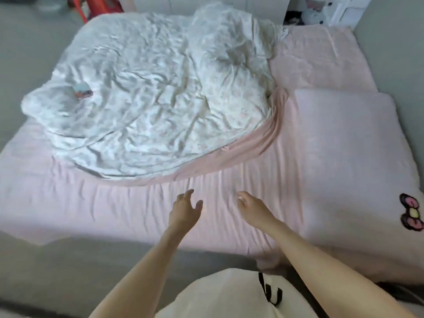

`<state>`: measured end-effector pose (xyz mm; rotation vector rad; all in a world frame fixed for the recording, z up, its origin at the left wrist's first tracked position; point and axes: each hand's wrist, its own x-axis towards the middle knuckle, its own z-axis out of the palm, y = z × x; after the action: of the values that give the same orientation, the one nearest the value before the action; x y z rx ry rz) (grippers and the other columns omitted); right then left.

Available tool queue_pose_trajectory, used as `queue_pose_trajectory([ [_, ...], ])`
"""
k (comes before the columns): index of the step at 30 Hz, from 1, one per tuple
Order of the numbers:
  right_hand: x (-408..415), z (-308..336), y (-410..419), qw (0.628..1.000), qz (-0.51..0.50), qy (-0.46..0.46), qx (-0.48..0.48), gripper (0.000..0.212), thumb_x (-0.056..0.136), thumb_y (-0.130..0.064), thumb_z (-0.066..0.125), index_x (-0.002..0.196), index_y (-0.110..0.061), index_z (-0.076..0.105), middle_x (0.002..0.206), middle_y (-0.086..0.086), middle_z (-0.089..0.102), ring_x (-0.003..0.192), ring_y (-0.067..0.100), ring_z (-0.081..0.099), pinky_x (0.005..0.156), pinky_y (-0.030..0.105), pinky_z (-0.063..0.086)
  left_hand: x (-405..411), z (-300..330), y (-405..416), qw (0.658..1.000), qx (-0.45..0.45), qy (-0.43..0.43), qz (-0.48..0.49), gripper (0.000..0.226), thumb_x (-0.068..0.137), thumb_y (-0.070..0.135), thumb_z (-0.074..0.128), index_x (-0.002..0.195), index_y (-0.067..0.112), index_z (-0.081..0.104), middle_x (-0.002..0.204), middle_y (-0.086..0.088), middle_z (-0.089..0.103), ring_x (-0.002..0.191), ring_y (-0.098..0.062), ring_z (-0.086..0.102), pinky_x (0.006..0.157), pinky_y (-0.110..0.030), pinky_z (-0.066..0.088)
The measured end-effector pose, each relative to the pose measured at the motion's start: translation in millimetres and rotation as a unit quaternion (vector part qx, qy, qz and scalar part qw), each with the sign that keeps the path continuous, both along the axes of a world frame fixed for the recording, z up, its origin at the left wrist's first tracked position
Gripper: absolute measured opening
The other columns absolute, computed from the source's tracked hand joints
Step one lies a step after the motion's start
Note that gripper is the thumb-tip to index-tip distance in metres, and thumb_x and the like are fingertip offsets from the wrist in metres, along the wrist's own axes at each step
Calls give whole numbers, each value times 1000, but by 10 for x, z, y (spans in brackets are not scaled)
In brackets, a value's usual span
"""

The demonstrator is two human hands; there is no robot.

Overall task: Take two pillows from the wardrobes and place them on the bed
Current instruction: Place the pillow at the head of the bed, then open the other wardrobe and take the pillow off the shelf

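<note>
Head view looking down: left hand (pixel 183 211) and right hand (pixel 251 208) reaching over pink bed (pixel 137 203), fingers spread wide, holding nothing. Pink pillow (pixel 348 143) lying just right of right hand. Crumpled white duvet (pixel 149 88) lying beyond both hands.

You are looking down at the bed (pixel 68 198), which is wearing a pink sheet. Your left hand (pixel 183 211) and right hand (pixel 252 208) are reaching out over the near edge of the sheet, fingers spread and holding nothing, slightly apart from each other. A pink pillow (pixel 348 161) is lying flat at the right end of the bed, with a bow emblem (pixel 411 212) showing on its near corner. A crumpled white duvet (pixel 149 88) is covering the far left portion of the bed. A small object (pixel 82 92) is resting on the duvet.
</note>
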<state>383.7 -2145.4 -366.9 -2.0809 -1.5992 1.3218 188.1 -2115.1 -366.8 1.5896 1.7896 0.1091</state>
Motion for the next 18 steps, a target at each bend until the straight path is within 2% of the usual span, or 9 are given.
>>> queue_pose_trajectory([
  [4,-1249,158,236,994,104,3,21,38,96,-25,32,132,-15,40,138,9,48,120,25,48,94,34,40,-1336,233,-53,993,40,3,114,49,92,29,48,136,11,38,137,-16,44,121,-32,47,100,-42,40],
  [7,-2056,249,457,984,170,13,44,37,96,-25,32,130,-15,42,131,8,54,110,25,54,87,34,44,-2080,380,-93,981,64,0,183,46,92,27,49,134,10,41,136,-15,46,121,-31,46,99,-39,39],
  [11,-3290,309,811,965,252,20,76,34,94,-22,35,124,-16,49,126,5,58,112,25,53,94,37,43,-3094,473,-198,954,81,-2,289,43,92,27,47,132,13,43,137,-11,46,119,-29,48,95,-38,40],
  [18,-5292,234,1473,939,329,66,73,29,91,-22,41,116,-19,55,117,5,63,108,24,56,89,33,44,-4793,604,1,917,98,21,387,40,92,26,47,130,12,46,134,-12,49,119,-28,48,95,-32,38],
])
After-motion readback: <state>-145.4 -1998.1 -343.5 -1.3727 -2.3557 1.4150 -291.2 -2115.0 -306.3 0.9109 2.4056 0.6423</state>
